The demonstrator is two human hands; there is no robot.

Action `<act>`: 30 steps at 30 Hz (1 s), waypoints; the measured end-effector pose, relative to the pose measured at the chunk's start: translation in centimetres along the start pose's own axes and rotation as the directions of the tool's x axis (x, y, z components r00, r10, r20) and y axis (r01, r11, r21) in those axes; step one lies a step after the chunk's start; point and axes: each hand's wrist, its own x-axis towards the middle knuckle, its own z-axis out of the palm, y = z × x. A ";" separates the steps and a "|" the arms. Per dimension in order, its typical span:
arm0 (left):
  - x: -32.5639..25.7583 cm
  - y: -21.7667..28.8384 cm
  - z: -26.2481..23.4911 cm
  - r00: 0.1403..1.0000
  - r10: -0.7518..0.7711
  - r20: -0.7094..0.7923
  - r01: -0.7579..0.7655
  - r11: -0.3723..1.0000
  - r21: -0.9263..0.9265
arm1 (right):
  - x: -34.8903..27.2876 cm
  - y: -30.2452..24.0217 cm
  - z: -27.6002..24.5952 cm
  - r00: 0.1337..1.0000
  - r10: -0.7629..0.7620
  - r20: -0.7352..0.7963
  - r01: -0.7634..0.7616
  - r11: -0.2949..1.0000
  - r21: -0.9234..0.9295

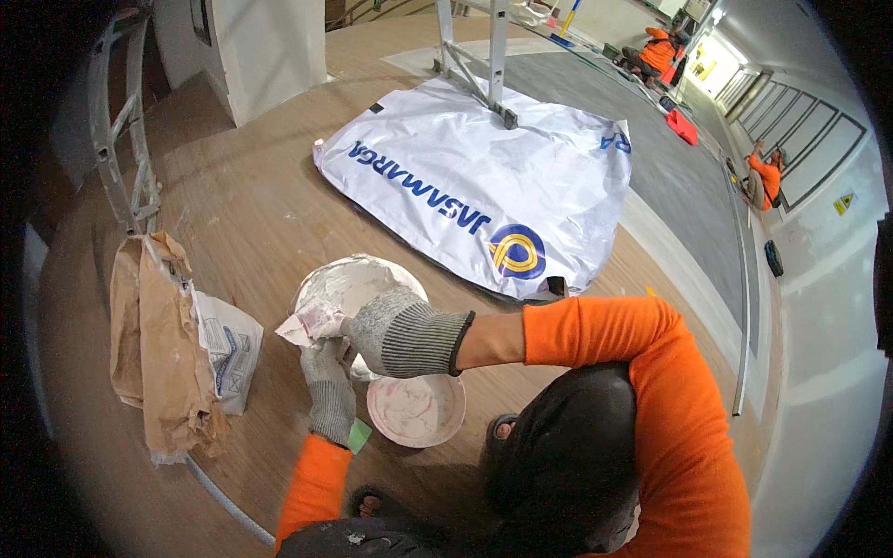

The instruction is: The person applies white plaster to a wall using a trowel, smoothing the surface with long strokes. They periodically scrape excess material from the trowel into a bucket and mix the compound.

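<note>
Your left hand (327,391), in a grey knit glove, is closed on a small green scraper (360,434), fingers wrapped round it. Your right hand (402,333), same glove, is curled and pinching a torn white scrap of bag (305,324) smeared with plaster, held just over the rim of the white bucket (358,279). A round lid (416,409) with pale pink paste sits on the floor just beside the bucket, under your right wrist. Step looks like getting filler out for mixing; next move likely calls for steadying the scrap and scraping it clean over the bucket or lid without spilling. Left of you: a crumpled brown paper sack (153,349) and a white printed bag (228,349), touching each other. Further out, a white plastic sheet (474,186) with blue print lies on the wood-look floor (251,214), a metal ladder foot (507,116) resting on it. Far corridor: two people in orange (659,51) sit by the wall.
</note>
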 end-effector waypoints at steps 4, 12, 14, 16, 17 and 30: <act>0.2 -1.7 -0.1 0.999 0.030 0.014 -0.031 0.999 0.019 | -0.2 1.6 2.6 1.000 -0.006 -0.008 0.006 1.000 -0.011; -2.6 -3.2 2.5 0.989 0.110 0.102 -0.087 0.974 -0.209 | 2.1 2.2 2.6 0.994 0.046 -0.095 -0.040 0.997 0.066; -0.4 -5.3 -0.9 0.985 0.074 0.155 -0.045 0.983 -0.179 | 3.3 1.0 -0.2 0.979 0.078 0.190 -0.076 0.997 -0.015; 2.0 -6.3 -1.4 0.967 0.095 0.237 -0.063 0.988 -0.140 | 2.5 3.9 1.7 0.995 -0.094 -0.046 0.095 0.995 0.022; 2.4 -5.3 -1.6 0.983 0.116 0.146 -0.108 0.992 -0.059 | 2.6 2.2 0.1 0.991 -0.005 0.132 0.016 0.997 -0.079; -0.7 -2.3 0.9 0.992 0.117 0.040 -0.118 0.993 0.014 | 2.5 2.4 -0.4 0.980 0.015 0.197 0.009 0.993 -0.118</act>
